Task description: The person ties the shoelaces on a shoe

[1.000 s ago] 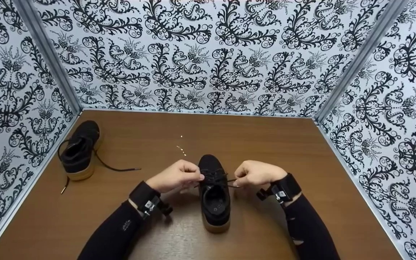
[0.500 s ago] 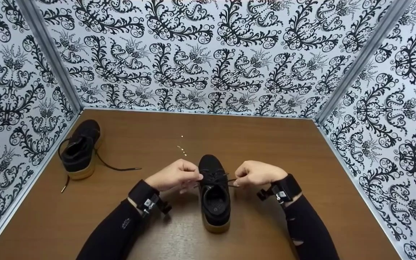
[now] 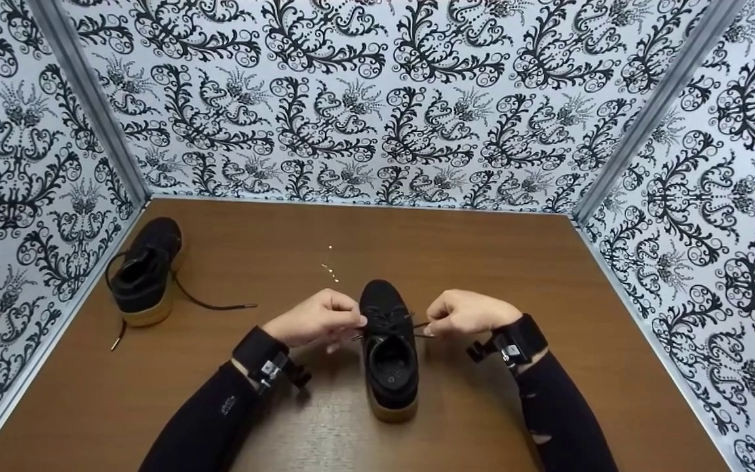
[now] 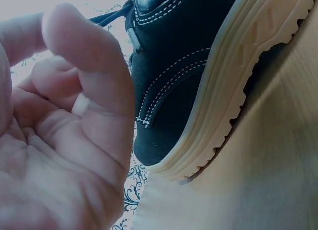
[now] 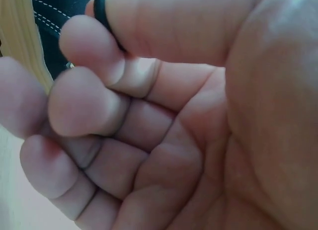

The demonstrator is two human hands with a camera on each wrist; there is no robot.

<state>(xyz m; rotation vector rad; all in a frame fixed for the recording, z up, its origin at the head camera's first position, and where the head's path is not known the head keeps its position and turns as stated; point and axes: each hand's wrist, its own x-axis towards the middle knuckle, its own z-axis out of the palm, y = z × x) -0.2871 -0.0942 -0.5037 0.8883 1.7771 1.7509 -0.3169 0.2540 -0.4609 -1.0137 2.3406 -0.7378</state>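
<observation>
A black lace-up shoe (image 3: 392,401) with a tan sole stands in the middle of the table, toe pointing away. On its left side my left hand (image 3: 315,320) pinches a shoelace (image 4: 107,17) between thumb and forefinger; a lace tip (image 4: 134,40) hangs by the shoe's side. My right hand (image 3: 472,313), on the other side, pinches a dark lace (image 3: 421,326) that runs out from the shoe's front. In the right wrist view this lace (image 5: 101,16) passes over the thumb, and the other fingers are curled. The lacing's exact form is too small to tell.
A second black shoe (image 3: 134,292) with loose laces stands at the table's left edge, one lace (image 3: 213,306) trailing to the right. Small bright specks (image 3: 330,269) show on the brown table (image 3: 482,249). Patterned walls (image 3: 377,131) enclose the back and sides.
My left hand has shifted very slightly left, away from the shoe. The right hand has stayed nearly in place, and both keep their pinch on the laces.
</observation>
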